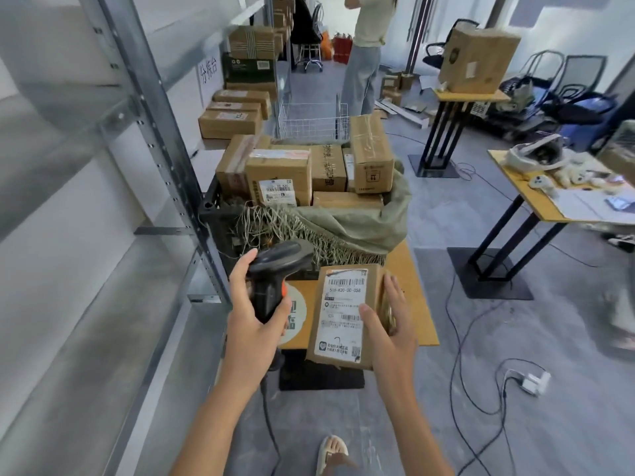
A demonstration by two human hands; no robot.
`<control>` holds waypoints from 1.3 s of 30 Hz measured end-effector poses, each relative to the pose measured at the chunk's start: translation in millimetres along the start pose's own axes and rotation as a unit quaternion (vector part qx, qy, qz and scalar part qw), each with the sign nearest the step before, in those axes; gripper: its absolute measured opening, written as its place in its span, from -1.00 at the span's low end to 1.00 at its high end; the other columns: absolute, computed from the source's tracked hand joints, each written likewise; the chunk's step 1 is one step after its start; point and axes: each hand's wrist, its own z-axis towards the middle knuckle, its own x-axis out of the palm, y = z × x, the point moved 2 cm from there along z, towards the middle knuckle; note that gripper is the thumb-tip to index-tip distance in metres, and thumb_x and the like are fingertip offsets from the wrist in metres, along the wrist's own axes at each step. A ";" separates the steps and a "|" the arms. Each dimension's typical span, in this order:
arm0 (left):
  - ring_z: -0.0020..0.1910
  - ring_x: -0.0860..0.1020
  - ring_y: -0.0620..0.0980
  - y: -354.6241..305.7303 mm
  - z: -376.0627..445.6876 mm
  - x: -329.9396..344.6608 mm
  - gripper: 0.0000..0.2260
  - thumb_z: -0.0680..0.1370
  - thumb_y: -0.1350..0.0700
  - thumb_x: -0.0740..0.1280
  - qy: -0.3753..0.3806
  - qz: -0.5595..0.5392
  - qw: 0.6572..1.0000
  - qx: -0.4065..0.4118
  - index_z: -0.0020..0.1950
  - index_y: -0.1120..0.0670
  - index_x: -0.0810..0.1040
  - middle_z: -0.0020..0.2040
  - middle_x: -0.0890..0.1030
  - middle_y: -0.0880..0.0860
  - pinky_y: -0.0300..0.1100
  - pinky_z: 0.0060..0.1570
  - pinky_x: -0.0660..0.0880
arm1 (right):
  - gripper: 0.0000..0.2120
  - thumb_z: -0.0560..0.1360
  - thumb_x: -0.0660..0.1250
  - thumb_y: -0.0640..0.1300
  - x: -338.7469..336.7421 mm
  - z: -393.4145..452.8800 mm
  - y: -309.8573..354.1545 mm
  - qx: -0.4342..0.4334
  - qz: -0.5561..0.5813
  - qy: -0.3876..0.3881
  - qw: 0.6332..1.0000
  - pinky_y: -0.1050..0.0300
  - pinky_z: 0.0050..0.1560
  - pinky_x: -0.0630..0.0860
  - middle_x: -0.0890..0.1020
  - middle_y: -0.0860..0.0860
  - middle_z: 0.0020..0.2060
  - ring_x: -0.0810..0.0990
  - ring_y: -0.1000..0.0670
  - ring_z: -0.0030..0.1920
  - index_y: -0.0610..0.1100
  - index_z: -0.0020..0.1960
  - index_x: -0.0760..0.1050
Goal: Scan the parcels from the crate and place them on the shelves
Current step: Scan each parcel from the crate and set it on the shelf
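Galvanised grey metal shelves (103, 187) with a punched steel upright fill the left side of the scene, their boards bare where they show. Just right of the upright, at middle distance, a black plastic crate (220, 221) lined with a frayed olive-green woven sack (360, 221) stands on the far end of an orange-brown wooden counter (417, 297). Brown cardboard parcels (278, 176) with white shipping labels are piled in it, rising above its rim. Farther back on the left, more flat brown boxes (229, 123) lie in a row, and a white wire basket (311, 121) stands just beyond the crate.

Near the camera, the left hand (256, 314) is clenched around the grip of a black handheld barcode scanner (275, 280) with an orange trigger, its head pointing right toward the parcel beside it. The right hand (390, 324) grasps a small flat brown cardboard parcel (343, 314) held above the near end of the counter, thumb on its white barcode label and fingers along its right edge, label facing up.

Right of the counter, black cables (481, 372) trail over the grey floor to a white power strip (534, 381). Farther right stands a second wooden counter on black legs (536, 204), carrying papers and pale soft items. A large brown carton (477, 61) sits on a narrow stand at the far right, and a person (366, 53) stands in the background.
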 end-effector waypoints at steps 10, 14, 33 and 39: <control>-0.29 0.62 -0.06 10.5 109.5 37.3 -0.24 0.60 0.33 0.38 0.016 -0.040 0.999 0.025 0.40 -0.50 0.23 -0.05 0.66 -0.09 -0.18 -0.21 0.60 | -0.38 0.51 0.36 0.02 5.9 172.7 59.1 -0.288 -0.300 0.197 0.888 -0.11 0.43 0.32 0.25 0.18 0.55 0.31 -0.02 0.47 0.08 0.54 0.28; -0.25 0.63 -0.05 13.7 145.2 42.5 -0.24 0.60 0.33 0.39 -0.002 -0.049 0.998 0.035 0.37 -0.52 0.25 0.02 0.63 -0.16 -0.22 -0.20 0.60 | -0.41 0.51 0.24 0.10 27.8 234.0 88.7 -0.416 -0.457 0.281 0.734 -0.38 0.24 0.42 0.31 0.05 0.54 0.33 -0.34 0.41 -0.01 0.53 0.35; -0.32 0.57 -0.05 35.1 246.8 63.2 -0.30 0.60 0.35 0.37 0.078 -0.089 0.993 0.020 0.44 -0.38 0.24 -0.04 0.66 -0.06 -0.19 -0.29 0.56 | -0.17 0.51 0.32 0.09 62.0 315.3 76.0 -0.436 -0.685 0.361 0.459 -0.36 0.44 0.24 0.08 -0.02 0.62 0.18 -0.28 0.56 0.03 0.64 -0.06; -0.26 0.59 -0.02 36.0 258.9 69.5 -0.27 0.60 0.34 0.37 0.091 -0.086 0.992 0.034 0.41 -0.44 0.24 0.00 0.64 -0.03 -0.11 -0.24 0.56 | -0.10 0.48 0.39 0.05 66.4 318.2 67.7 -0.425 -0.683 0.347 0.481 -0.28 0.48 0.23 0.09 0.01 0.62 0.20 -0.23 0.56 0.04 0.65 -0.07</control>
